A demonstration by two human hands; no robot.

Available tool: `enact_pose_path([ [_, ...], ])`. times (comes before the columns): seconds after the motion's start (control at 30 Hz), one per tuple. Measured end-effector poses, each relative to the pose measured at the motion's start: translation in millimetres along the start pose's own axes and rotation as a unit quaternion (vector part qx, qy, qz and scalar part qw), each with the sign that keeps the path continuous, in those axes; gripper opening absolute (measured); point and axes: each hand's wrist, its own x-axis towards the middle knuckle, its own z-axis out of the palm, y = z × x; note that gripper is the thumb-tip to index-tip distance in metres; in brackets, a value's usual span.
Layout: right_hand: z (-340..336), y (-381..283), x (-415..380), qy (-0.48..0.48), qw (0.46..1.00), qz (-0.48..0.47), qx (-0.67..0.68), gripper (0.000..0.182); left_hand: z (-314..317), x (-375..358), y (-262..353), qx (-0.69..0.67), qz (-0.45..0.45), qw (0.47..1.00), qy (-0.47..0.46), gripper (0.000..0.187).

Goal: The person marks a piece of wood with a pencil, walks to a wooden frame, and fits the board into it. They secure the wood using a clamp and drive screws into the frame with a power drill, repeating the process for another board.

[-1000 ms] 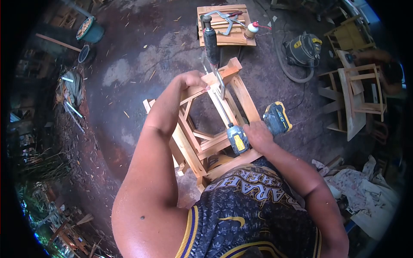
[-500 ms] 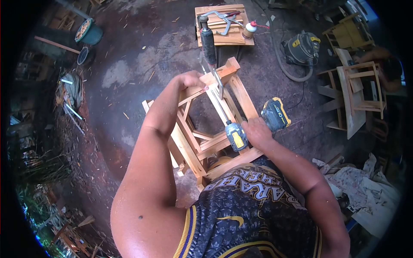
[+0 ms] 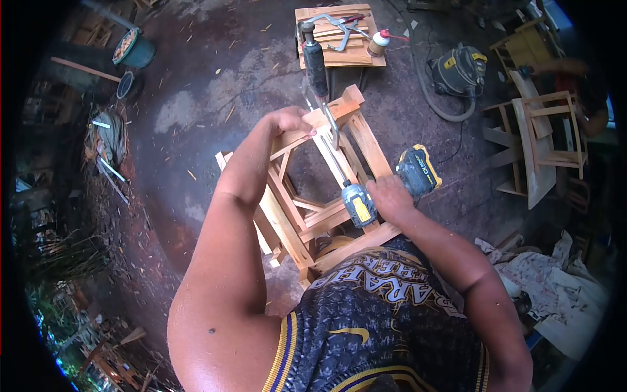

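Note:
My right hand is wrapped round the handle of a cordless drill, grey with a yellow patch. The drill's long bit points away from me, along a slat of a wooden chair-like frame, toward its far rail. My left hand grips that far rail, with the fingers partly hidden behind the wood. Just right of the left hand, a bar clamp with a dark handle stands upright on the rail. The near side of the frame rests against my body.
Beyond the frame, a small wooden stand carries a locking clamp and a glue bottle. A shop vacuum with its hose is at right. Farther right, a person's arm reaches near another wooden frame. A green bucket stands far left.
Both my hands, the drill and the frame keep almost the same position. At the far right, the other person's arm has shifted.

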Motion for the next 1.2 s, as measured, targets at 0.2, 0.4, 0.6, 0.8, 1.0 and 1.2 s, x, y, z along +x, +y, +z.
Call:
enact_pose_path([
  [0.2, -1.3, 1.5, 0.3, -0.003, 1.000, -0.002, -0.003, 0.008, -2.3, 1.9, -1.2, 0.006, 0.002, 1.000, -0.004, 0.026],
  [0.4, -3.2, 0.3, 1.2, -0.008, 1.000, 0.006, -0.013, 0.009, -3.3, 2.0, -0.9, 0.005, 0.014, 1.000, -0.007, 0.027],
  [0.6, -2.3, -0.8, 0.2, -0.013, 1.000, 0.019, 0.005, 0.005, -1.1, 1.6, -1.2, 0.001, 0.000, 1.000, 0.001, 0.027],
  [0.8, 0.3, -0.8, 0.9, 0.001, 1.000, 0.015, -0.008, 0.011, -2.9, 2.5, -1.6, 0.010, 0.004, 1.000, 0.010, 0.027],
  [1.0, -3.1, -2.0, -0.1, 0.001, 1.000, 0.008, -0.004, 0.017, -0.8, 1.1, 0.0, 0.001, 0.007, 1.000, 0.004, 0.027],
  [1.2, -1.4, 1.5, -0.6, -0.030, 0.999, 0.010, 0.013, 0.019, 4.4, -7.0, 4.3, 0.088, 0.049, 0.991, 0.085, 0.038],
])
